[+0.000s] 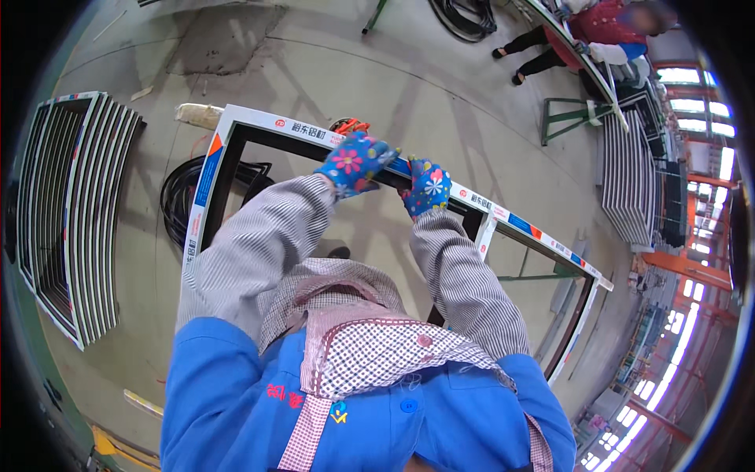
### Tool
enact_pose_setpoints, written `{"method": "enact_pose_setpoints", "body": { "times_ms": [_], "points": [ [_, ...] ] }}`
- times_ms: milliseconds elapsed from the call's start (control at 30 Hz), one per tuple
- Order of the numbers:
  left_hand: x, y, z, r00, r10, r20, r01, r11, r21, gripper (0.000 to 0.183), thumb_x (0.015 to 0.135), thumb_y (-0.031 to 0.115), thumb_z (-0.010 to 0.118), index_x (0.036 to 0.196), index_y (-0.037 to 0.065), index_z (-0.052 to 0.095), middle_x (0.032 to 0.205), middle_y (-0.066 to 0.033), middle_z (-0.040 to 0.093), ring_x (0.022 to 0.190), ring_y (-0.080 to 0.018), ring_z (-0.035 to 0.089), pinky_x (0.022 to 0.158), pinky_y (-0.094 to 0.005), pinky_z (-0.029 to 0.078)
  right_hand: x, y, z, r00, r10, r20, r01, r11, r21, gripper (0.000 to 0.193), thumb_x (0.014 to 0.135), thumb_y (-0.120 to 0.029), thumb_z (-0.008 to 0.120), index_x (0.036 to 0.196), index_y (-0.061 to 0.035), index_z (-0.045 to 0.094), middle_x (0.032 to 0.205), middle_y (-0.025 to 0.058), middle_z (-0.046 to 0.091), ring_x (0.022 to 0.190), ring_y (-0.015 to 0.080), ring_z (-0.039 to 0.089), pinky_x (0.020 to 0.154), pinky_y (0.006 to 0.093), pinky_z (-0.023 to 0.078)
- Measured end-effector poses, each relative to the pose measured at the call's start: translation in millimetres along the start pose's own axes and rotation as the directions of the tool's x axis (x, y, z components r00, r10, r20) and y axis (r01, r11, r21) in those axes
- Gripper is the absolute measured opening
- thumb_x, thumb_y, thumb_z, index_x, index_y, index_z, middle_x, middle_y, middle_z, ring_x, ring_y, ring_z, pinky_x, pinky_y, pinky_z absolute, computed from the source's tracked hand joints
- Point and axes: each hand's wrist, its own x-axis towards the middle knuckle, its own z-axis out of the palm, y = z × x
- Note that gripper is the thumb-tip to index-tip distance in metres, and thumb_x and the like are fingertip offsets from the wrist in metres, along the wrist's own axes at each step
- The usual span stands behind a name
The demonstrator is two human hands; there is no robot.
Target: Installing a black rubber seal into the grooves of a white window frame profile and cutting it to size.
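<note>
A large window frame [303,134], dark inside with white, orange and blue protective film on its outer faces, spans the view in front of my body. My left hand [354,165], in a blue flower-patterned glove, lies over its far bar, fingers bent to the right. What those fingers pinch is hidden. Close beside it, my right hand [427,187] in a matching glove is closed round the same bar, left of the upright divider [481,236]. An orange-red object [350,126] shows just beyond my left hand, partly covered.
Stacked frames [79,212] stand at the left, and more stacked frames [627,181] at the far right. Coiled black cable [179,200] lies on the floor behind the frame's left side. A co-worker in red [605,27] is at a bench at the upper right.
</note>
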Motion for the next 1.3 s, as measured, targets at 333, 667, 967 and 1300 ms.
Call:
{"method": "enact_pose_setpoints", "body": {
  "times_ms": [333, 667, 967, 1300],
  "points": [
    [-7.1, -19.9, -17.9, 0.955, -0.205, 0.213, 0.204, 0.979, 0.029, 0.044, 0.066, 0.016, 0.070, 0.108, 0.012, 0.058, 0.100, -0.0060, 0.059, 0.095, -0.0254, 0.057, 0.079, -0.0381, 0.046, 20.6, -34.6, -0.5, 1.000, 0.001, 0.003, -0.001, 0.998, -0.058, 0.047, 0.071, -0.035, 0.070, 0.109, -0.0116, 0.055, 0.097, 0.0082, 0.059, 0.091, 0.0273, 0.057, 0.078, 0.0408, 0.043],
    [-35.8, -47.2, -21.3, 0.965, -0.183, 0.189, 0.163, 0.980, 0.118, 0.051, 0.072, 0.022, 0.067, 0.119, 0.007, 0.053, 0.101, -0.0074, 0.058, 0.089, -0.0250, 0.057, 0.076, -0.0377, 0.045, 36.4, -63.7, 13.9, 0.992, -0.108, 0.064, 0.111, 0.993, -0.042, 0.064, 0.067, -0.033, 0.073, 0.120, -0.0080, 0.049, 0.100, 0.0103, 0.058, 0.088, 0.0271, 0.057, 0.080, 0.0411, 0.043],
    [-42.0, -50.6, -29.6, 0.987, -0.155, 0.046, 0.151, 0.986, 0.070, 0.044, 0.074, 0.023, 0.065, 0.116, 0.013, 0.057, 0.099, -0.0078, 0.059, 0.091, -0.0235, 0.057, 0.078, -0.0379, 0.045, 40.4, -75.7, 9.8, 0.998, -0.065, 0.028, 0.066, 0.997, -0.036, 0.047, 0.069, -0.034, 0.073, 0.104, -0.0083, 0.056, 0.090, 0.0103, 0.059, 0.082, 0.0292, 0.059, 0.070, 0.0421, 0.045],
    [-44.2, -75.9, -45.7, 0.956, -0.195, 0.218, 0.183, 0.980, 0.077, 0.051, 0.069, 0.029, 0.070, 0.115, 0.010, 0.056, 0.094, -0.0058, 0.061, 0.085, -0.0242, 0.059, 0.072, -0.0377, 0.046, 62.8, -93.8, -2.1, 0.985, -0.076, 0.152, 0.061, 0.993, 0.102, 0.042, 0.068, -0.027, 0.072, 0.103, -0.0113, 0.055, 0.094, 0.0088, 0.057, 0.091, 0.0280, 0.056, 0.077, 0.0417, 0.044]
  ]
}}
